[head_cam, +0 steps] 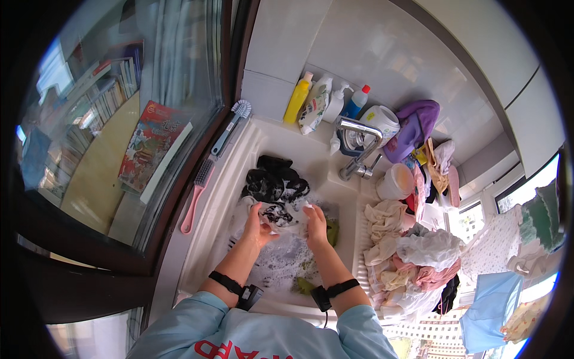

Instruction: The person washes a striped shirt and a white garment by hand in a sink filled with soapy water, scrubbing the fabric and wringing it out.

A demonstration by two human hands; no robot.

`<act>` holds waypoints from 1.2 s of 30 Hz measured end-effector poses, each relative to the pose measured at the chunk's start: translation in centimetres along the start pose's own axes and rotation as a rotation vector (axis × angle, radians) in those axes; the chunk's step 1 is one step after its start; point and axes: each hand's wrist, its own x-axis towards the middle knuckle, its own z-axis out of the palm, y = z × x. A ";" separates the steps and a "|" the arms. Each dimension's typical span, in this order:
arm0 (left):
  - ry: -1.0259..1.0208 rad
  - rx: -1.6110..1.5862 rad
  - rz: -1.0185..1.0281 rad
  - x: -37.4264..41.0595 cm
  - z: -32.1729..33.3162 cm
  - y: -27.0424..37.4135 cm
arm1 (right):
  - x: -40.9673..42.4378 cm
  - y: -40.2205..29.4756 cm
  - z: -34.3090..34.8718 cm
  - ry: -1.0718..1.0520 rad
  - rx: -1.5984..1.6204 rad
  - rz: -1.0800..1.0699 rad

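My left hand [258, 229] and my right hand [316, 223] hold a wet white cloth item [293, 214] stretched between them, over the sink basin [309, 134]. A dark patch shows in its middle; I cannot tell whether it is a print or black cloth behind. Just beyond it lies a heap of wet black garments [274, 178] with suds on it. Below my hands, foamy water [287, 262] fills the near part of the basin. Partly in the suds, a green item [332, 232] shows beside my right wrist.
Right of the basin, crumpled laundry [426, 256] covers the ribbed washboard. A chrome faucet [358, 152] and white tub [394, 181] stand at the right back. Several bottles [297, 101] line the wall. A pink brush [197, 197] and blue brush [229, 128] lie along the left ledge, by a window frame.
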 end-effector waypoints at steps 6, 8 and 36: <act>-0.470 -0.114 -0.175 1.8 -1.8 -1.5 | -8.4 -0.4 7.3 -0.143 -0.883 -0.932; -0.566 -0.176 -0.145 2.7 -3.0 -1.4 | -8.5 0.2 8.3 -0.118 -0.870 -0.928; -0.318 -0.012 -0.034 4.7 -6.2 -2.0 | -8.5 0.3 7.3 -0.256 -1.014 -0.656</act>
